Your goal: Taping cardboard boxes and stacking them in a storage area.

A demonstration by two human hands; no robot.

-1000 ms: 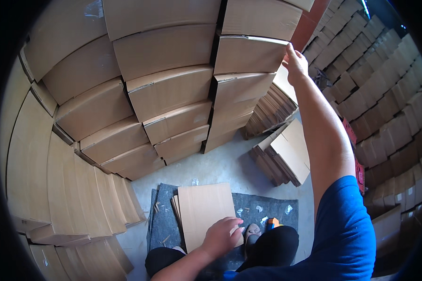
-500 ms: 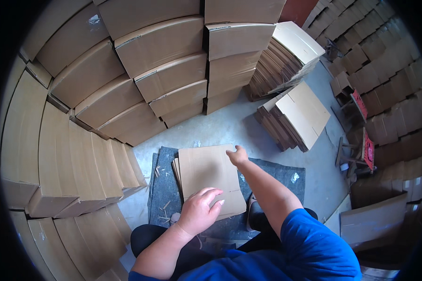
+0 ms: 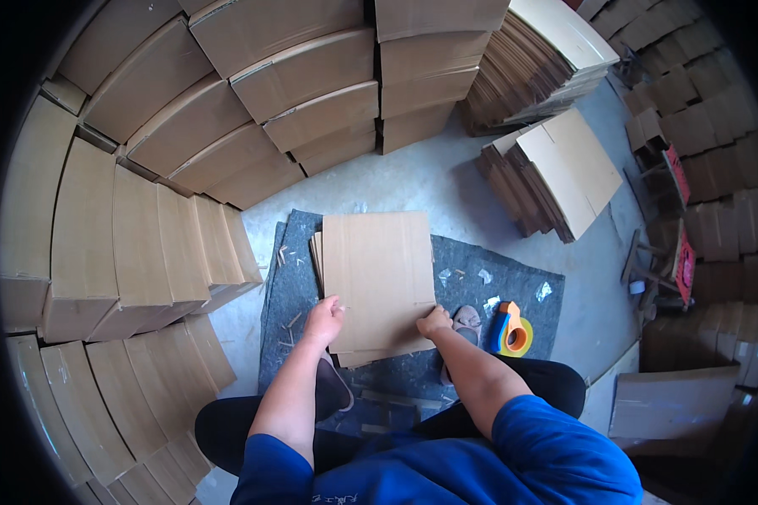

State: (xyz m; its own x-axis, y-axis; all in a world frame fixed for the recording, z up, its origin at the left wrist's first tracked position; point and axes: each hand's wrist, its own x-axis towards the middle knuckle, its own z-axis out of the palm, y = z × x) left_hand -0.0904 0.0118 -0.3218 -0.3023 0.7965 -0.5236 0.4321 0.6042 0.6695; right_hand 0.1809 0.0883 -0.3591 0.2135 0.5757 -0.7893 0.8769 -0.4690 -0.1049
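A flat piece of brown cardboard lies on a low pile of similar pieces between my feet, with other edges showing at its left and lower sides. My left hand is closed at its near left edge, fingers curled inward. At the near right edge, my right hand grips the cardboard with bent fingers. To the right of that hand, a tape dispenser with an orange and blue body and a yellow-edged roll rests on the dark grey mat.
Folded-flat cartons form a pile at the right and a taller stack behind it. Walls of cardboard boxes rise at the left and far side. Two stools with red tops stand at the right. Scraps litter the mat.
My right hand has come back from the cardboard's far right corner to its near right edge. My left hand has lowered to the left edge. The tape dispenser has come into sight.
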